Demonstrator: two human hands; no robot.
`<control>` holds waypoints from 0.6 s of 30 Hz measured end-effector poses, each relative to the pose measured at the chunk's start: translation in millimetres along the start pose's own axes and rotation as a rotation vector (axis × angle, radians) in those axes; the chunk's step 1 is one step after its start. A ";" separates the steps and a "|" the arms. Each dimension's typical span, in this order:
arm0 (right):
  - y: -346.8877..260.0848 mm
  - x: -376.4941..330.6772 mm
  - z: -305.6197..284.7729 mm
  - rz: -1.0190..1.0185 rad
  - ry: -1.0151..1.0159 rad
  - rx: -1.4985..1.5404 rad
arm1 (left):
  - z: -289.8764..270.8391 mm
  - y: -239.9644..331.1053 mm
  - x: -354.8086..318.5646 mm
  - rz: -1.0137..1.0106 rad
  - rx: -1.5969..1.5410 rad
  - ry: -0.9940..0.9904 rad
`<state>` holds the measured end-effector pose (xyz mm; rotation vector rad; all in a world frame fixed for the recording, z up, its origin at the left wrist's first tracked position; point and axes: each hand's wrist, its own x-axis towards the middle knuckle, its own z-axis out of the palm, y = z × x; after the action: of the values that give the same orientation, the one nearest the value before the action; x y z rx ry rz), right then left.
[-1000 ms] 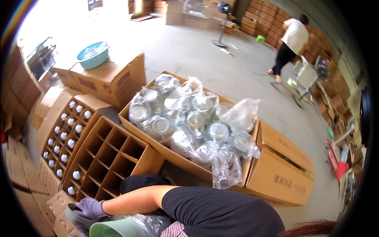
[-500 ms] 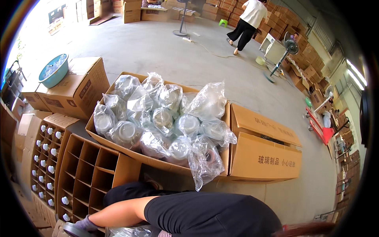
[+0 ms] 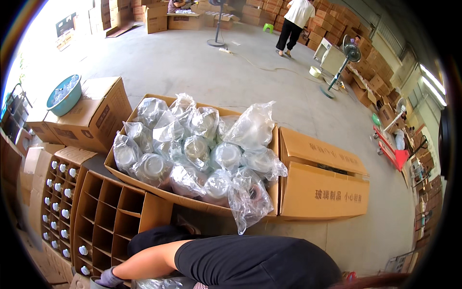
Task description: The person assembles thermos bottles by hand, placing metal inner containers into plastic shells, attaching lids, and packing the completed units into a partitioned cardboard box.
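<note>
My left hand (image 3: 111, 277), in a grey glove, is low at the left beside the near edge of a divided carton (image 3: 141, 217). It is next to a dark grey, round-edged thing (image 3: 97, 284) cut off by the frame. The fingers are too hidden to read. Most compartments stand empty; white-topped bottles (image 3: 83, 250) show in the near left ones. Clear plastic film (image 3: 159, 283) lies under my bare forearm. Ahead, a large open carton (image 3: 192, 204) holds several clear glass vessels (image 3: 227, 155) in plastic bags. My right hand is out of view.
Left of the divided carton stands another one (image 3: 75, 174) full of white-topped bottles. A blue basin (image 3: 67, 101) of clear pieces rests on a closed carton (image 3: 98, 120). A long carton (image 3: 325, 188) adjoins at right. Beyond are fans (image 3: 352, 53), a red trolley (image 3: 397, 161) and a person (image 3: 299, 17).
My gloved left hand has shifted slightly down and right, along with the grey thing beside it. In the background, the person in white has taken a step and now stands more upright.
</note>
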<state>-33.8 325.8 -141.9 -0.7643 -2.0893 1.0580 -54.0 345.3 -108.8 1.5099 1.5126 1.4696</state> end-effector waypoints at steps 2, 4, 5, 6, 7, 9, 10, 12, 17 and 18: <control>0.4 1.0 1.3 0.022 -0.034 0.084 | 3.9 2.3 -0.4 -0.024 -0.049 0.027; -1.0 1.5 1.4 0.044 -0.069 0.171 | 5.9 6.9 1.4 -0.048 -0.097 0.062; -2.0 2.4 2.2 0.065 -0.093 0.233 | 2.7 8.9 -0.3 -0.063 -0.128 0.086; -3.1 1.7 3.2 0.093 -0.122 0.307 | -0.3 11.6 -1.0 -0.074 -0.156 0.122; -5.3 1.2 4.7 0.123 -0.161 0.401 | -7.4 13.6 -4.1 -0.091 -0.192 0.162; -10.6 -4.8 8.5 0.227 -0.275 0.735 | -29.9 18.8 -16.9 -0.122 -0.260 0.281; -14.6 -12.9 6.1 0.282 -0.334 0.915 | -45.7 22.8 -27.3 -0.142 -0.307 0.353; -19.0 -22.8 -0.3 0.365 -0.413 1.141 | -84.0 34.6 -59.7 -0.173 -0.404 0.549; -26.9 -11.0 -65.7 0.165 -0.801 0.944 | -157.5 79.0 -164.8 -0.210 -0.679 1.110; -26.0 -14.5 -56.5 0.075 -0.822 1.072 | -158.6 80.9 -170.6 -0.164 -0.743 1.065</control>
<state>13.3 327.6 -98.8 0.1884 -1.6062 2.4891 -133.6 120.5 -46.2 0.1081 1.2310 2.5088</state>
